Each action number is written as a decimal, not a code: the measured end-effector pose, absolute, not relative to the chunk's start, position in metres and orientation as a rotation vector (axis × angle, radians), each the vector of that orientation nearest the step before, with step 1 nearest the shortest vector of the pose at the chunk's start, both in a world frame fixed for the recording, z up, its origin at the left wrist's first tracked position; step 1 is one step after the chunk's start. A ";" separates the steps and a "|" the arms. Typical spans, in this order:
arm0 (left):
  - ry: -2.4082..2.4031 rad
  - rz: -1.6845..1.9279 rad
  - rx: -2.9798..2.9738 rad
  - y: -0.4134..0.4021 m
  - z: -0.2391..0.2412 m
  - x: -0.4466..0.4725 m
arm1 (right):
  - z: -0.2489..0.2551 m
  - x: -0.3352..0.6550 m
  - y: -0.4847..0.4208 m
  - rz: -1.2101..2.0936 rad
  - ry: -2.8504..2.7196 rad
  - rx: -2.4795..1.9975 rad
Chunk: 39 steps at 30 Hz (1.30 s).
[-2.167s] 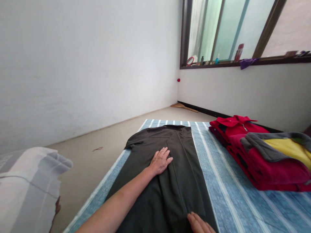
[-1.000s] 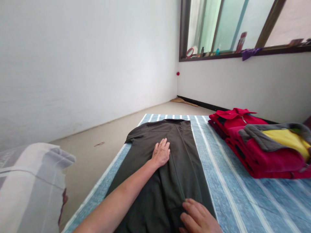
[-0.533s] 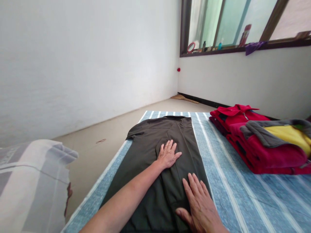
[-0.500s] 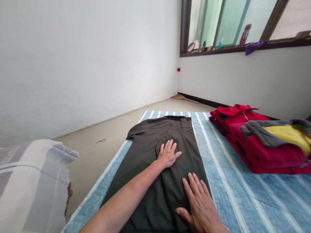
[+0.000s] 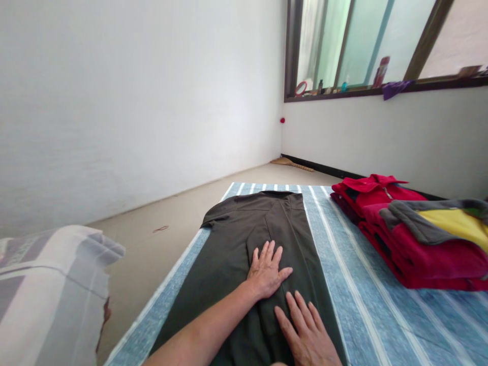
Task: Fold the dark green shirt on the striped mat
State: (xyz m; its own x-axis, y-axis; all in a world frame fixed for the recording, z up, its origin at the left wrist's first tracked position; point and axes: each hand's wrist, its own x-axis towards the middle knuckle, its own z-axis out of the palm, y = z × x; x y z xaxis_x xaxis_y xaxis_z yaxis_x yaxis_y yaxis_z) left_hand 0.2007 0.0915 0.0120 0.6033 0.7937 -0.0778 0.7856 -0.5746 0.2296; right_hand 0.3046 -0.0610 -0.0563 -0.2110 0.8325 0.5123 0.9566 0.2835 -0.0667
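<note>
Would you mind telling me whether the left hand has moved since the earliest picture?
Yes: judged against the far edge of the striped cloth, the left hand, on the dark garment, has come nearer and slightly right.

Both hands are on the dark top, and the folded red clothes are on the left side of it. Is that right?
Not quite: the folded red clothes lie to the right of the dark top, as the head view shows. The left hand and right hand are indeed on the top.
</note>
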 end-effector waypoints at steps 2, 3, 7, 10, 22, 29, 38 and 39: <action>1.297 0.075 2.601 0.093 0.009 0.200 | -0.061 0.305 -0.058 -0.467 -2.089 -1.587; 1.294 0.083 2.604 0.093 0.008 0.200 | -0.063 0.306 -0.057 -0.517 -2.079 -1.585; 1.293 0.094 2.607 0.092 0.007 0.200 | -0.068 0.317 -0.053 -0.658 -2.168 -1.517; 1.291 0.101 2.603 0.091 0.007 0.199 | -0.072 0.326 -0.051 -0.677 -2.263 -1.426; 1.295 0.080 2.612 0.091 0.009 0.199 | -0.069 0.330 -0.049 -0.815 -2.250 -1.394; 1.289 0.119 2.616 0.091 0.008 0.199 | -0.074 0.319 -0.049 -0.793 -2.098 -1.468; 1.294 0.140 2.619 0.091 0.005 0.198 | -0.073 0.308 -0.050 -0.761 -1.995 -1.503; 1.295 0.137 2.619 0.091 0.006 0.198 | -0.073 0.307 -0.050 -0.757 -1.986 -1.505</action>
State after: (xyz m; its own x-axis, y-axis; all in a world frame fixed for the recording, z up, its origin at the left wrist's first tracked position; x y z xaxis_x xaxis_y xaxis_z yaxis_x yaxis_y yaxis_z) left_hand 0.1983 0.0909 0.0056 0.6083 0.7936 -0.0125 0.7734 -0.5891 0.2339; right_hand 0.3070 -0.0502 -0.0726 -0.2381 0.6706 0.7026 0.9681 0.2217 0.1165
